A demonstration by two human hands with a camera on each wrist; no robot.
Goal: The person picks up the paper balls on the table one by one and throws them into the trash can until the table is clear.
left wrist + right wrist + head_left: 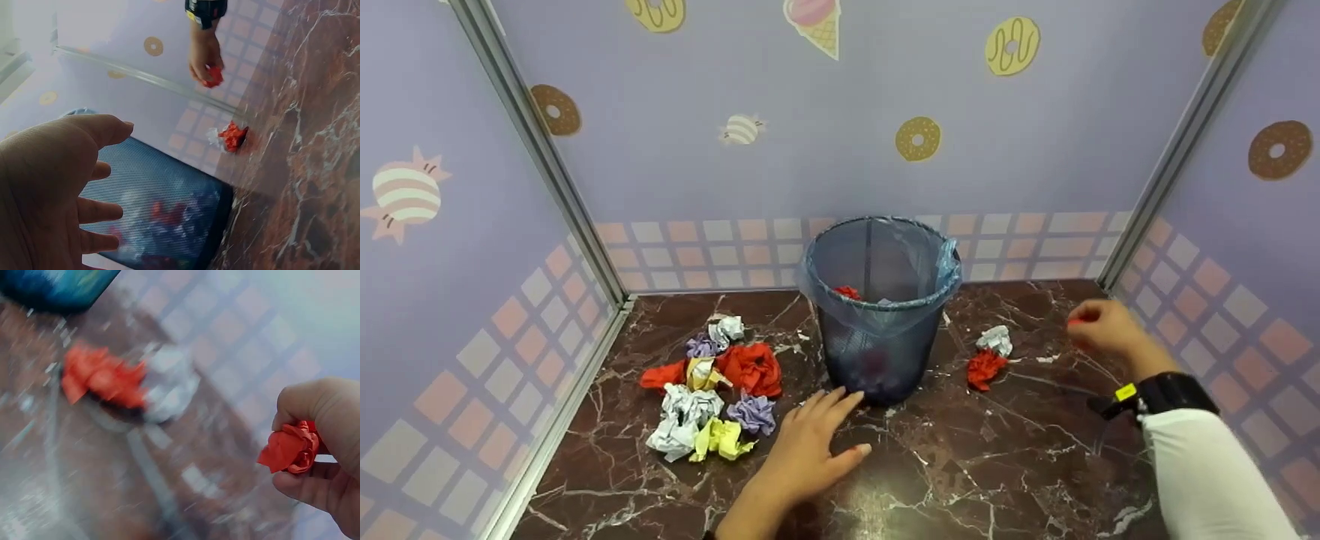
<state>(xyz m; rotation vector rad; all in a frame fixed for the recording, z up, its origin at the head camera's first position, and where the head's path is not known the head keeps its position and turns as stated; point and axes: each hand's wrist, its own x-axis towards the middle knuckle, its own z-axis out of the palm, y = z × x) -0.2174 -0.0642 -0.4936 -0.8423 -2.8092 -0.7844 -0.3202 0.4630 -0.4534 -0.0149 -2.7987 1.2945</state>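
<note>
White sleeve [1207, 465] fabric fills the near right, running up to a black wristband [1177, 394]. Beyond it the right hand [1106, 328] pinches a red paper ball [291, 449] between thumb and fingers, off the table at the far right. At near centre, the left hand [810, 439] is spread and holds nothing, its fingertips close to the foot of a mesh bin [855, 360] (whether they touch it, I cannot tell).

That bin stands upright at far centre with a clear bluish liner [947, 262] folded over its rim; a red scrap [847, 292] shows inside. Right of the bin, a white wad [996, 340] touches a red wad [986, 369] on its near side. Left of the bin lies a heap of crumpled paper [682, 420] in red, white, purple and yellow. All this sits on a dark marbled table [1035, 472] before a lilac wall [825, 172] printed with doughnuts.
</note>
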